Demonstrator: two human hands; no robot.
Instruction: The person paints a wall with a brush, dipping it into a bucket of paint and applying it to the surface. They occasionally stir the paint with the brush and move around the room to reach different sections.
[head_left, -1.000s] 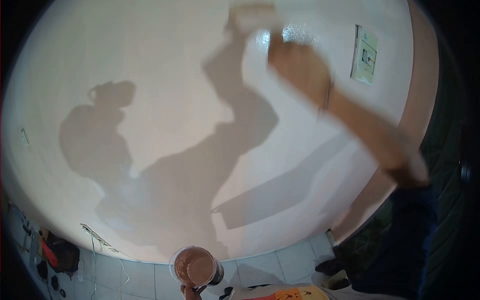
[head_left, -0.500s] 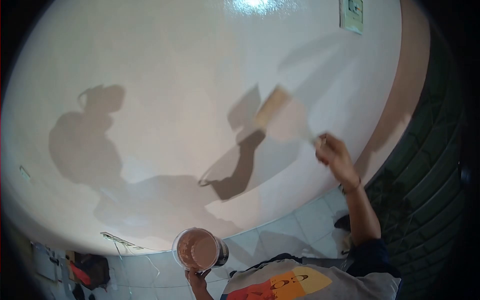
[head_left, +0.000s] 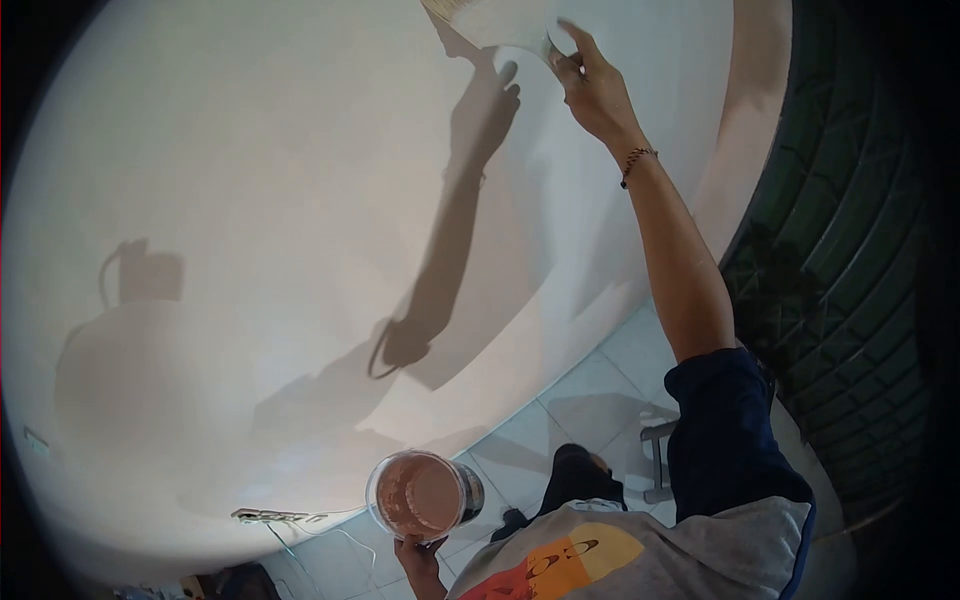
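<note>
Brush swings back up the wall.
The right hand [head_left: 597, 90], gripping the paintbrush [head_left: 470, 15], has risen toward 12 o'clock; the left hand [head_left: 420, 556] stays clasped under the paint cup [head_left: 420, 496] at 6 o'clock.

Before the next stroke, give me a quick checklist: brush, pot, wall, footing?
1. Right hand grips the brush handle: ok.
2. Bristles against the wall: cannot tell, the brush runs off the top of the frame.
3. Left hand holds the pot from below, upright: ok.
4. Paint in the pot: ok, pinkish paint shows inside.
5. Floor by the feet: not ok, a cable lies at the wall base.
</note>
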